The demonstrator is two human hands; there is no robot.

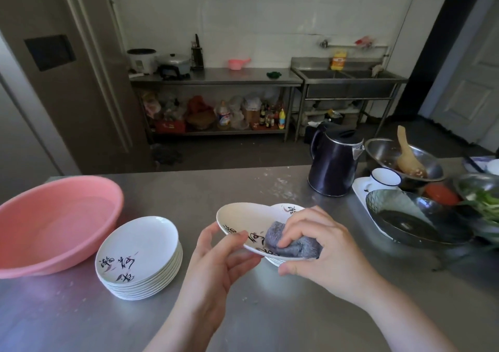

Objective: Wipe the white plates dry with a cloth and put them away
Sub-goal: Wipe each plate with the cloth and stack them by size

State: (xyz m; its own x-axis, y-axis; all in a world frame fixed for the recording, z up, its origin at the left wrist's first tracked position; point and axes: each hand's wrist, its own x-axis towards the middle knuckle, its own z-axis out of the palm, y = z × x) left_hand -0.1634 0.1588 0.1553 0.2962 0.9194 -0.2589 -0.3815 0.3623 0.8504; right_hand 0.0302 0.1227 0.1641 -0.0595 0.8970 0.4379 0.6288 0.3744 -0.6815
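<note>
Plate (pixel 248 222), white with black brush lettering, is held tilted above the steel counter (pixel 216 184), in front of the person. Their left hand (pixel 216 260) grips its near rim, thumb on the inner face and the other fingers (pixel 243 260) curled beneath. Their right hand (pixel 321 246) presses a bunched grey cloth (pixel 291 243) into the plate's right side, fingers bent over the cloth and the thumb under the rim. Directly below the held plate, the edge of at least one more white plate (pixel 274 262) shows; whether it touches the held one cannot be told.

To the left, a stack of plates (pixel 140 260) with the same lettering stands on the counter, just beside a large pink basin (pixel 54 222). Farther right stand a dark electric kettle (pixel 334 160), a white mug (pixel 384 180), a steel bowl (pixel 399 160) with a wooden spoon (pixel 407 154) in it, and a dark glass dish (pixel 415 216). A steel bench (pixel 216 77) and sink (pixel 348 77) line the far wall.
</note>
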